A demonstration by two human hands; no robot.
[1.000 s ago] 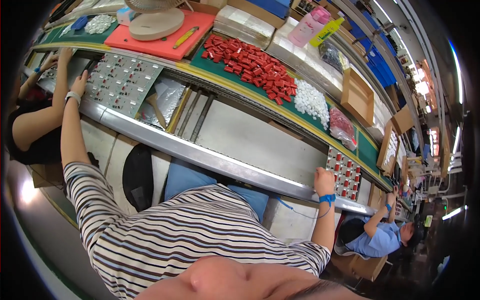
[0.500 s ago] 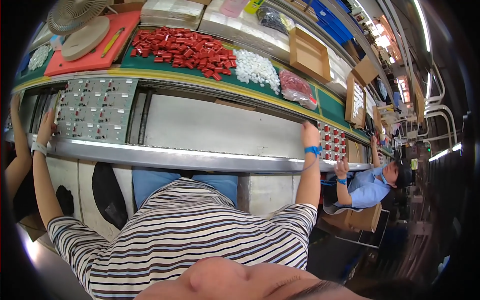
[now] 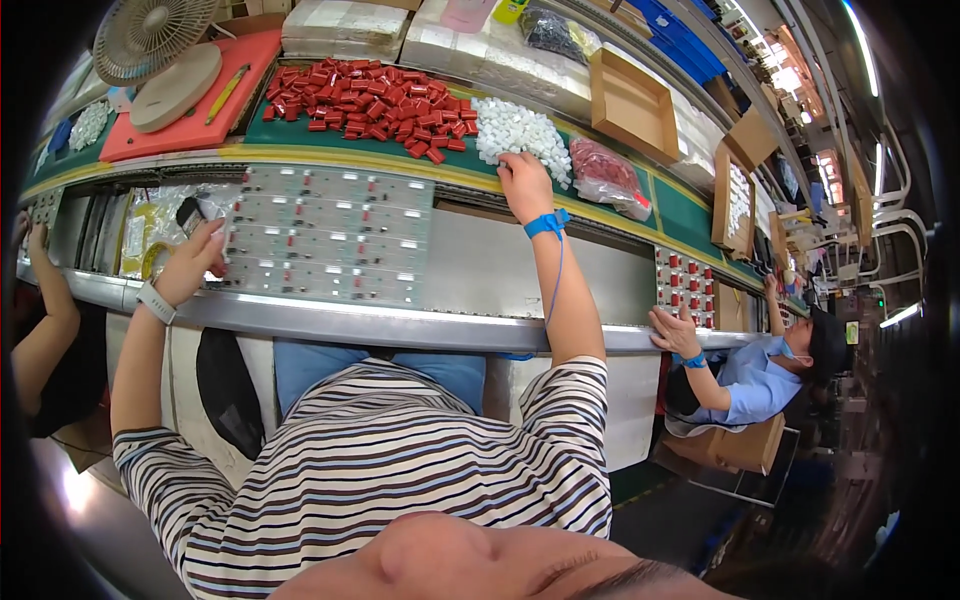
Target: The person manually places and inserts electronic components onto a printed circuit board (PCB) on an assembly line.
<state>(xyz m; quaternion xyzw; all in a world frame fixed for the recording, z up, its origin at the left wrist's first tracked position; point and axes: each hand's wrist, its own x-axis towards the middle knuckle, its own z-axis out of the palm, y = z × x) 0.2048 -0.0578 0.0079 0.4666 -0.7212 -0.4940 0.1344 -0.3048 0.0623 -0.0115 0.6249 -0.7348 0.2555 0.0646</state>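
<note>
While the left hand [image 3: 195,262] touches the left edge of a wide circuit-board panel [image 3: 330,240], its fingers loosely bent, the right hand [image 3: 524,186] dips its fingertips into the near edge of a pile of white parts [image 3: 520,130]. Whether either hand pinches anything, I cannot tell.

Two hands belong to the wearer, with one pale wristband [image 3: 155,302] on the left and one blue strap [image 3: 547,223] on the right. Three panels show along the rail [image 3: 400,323]: the wide one in front of the wearer, a second panel [image 3: 685,285] bearing red parts, and a third panel [image 3: 42,208] partly visible at the far left. There is one heap of red parts [image 3: 365,105], too many to count, one plastic bag of red pieces [image 3: 610,178], one fan [image 3: 150,42] and one yellow cutter [image 3: 228,93]. Two co-workers are in view, one on each side.

Compared with half a second ago, the wide panel lies farther right, the left hand along with it, uncovering clear plastic and a dark object [image 3: 188,213] behind that hand. The right hand has left the spot beside the second panel for the white pile.
</note>
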